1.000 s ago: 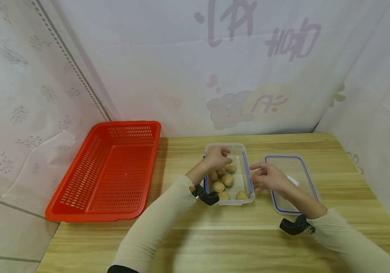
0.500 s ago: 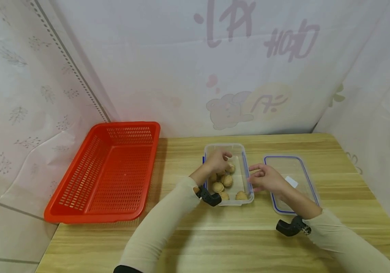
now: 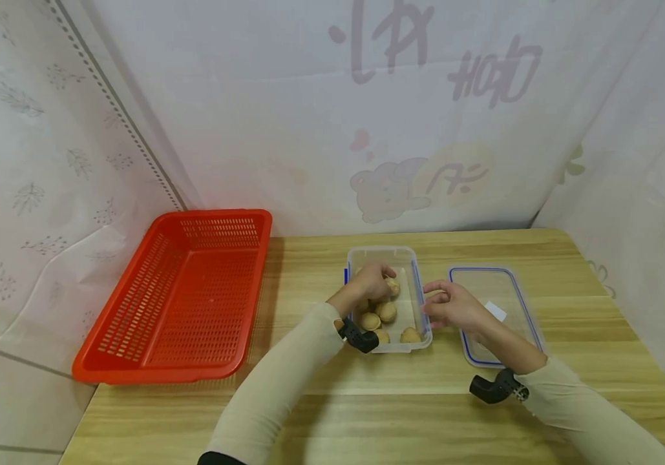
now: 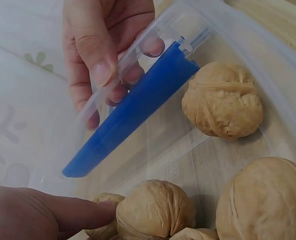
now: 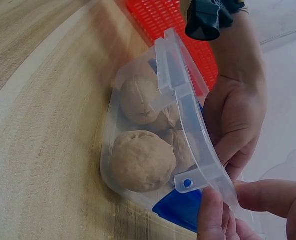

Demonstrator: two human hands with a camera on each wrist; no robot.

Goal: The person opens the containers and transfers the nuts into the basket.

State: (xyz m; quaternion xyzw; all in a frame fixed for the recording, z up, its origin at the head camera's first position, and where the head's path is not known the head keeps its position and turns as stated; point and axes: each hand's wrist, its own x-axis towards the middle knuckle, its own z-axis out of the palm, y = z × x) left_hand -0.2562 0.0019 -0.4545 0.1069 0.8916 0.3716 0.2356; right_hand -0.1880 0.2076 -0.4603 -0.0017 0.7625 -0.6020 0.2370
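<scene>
Several walnuts (image 3: 386, 312) lie in a clear plastic box (image 3: 403, 347) with blue side latches. My left hand (image 3: 370, 283) reaches in over the left wall, its fingers bent around a walnut (image 3: 393, 286). In the left wrist view, a digit of the left hand (image 4: 33, 210) touches walnuts at the bottom edge; the opposing digits are out of that view. At the right wall is my right hand (image 3: 454, 307). The right wrist view has its thumb (image 5: 265, 195) on one side of the box rim and fingers on the other, pinching it.
A red slotted basket (image 3: 259, 284) stands at the left on the wooden table (image 3: 402, 420). Right of the box lies a clear lid (image 3: 483, 268) with a blue seal, partly under the right forearm. A printed white curtain (image 3: 285, 97) closes off the back.
My left hand has lowered into the box and closed in on a walnut. The right hand has shifted slightly left, against the box wall. Basket and lid stay in place.
</scene>
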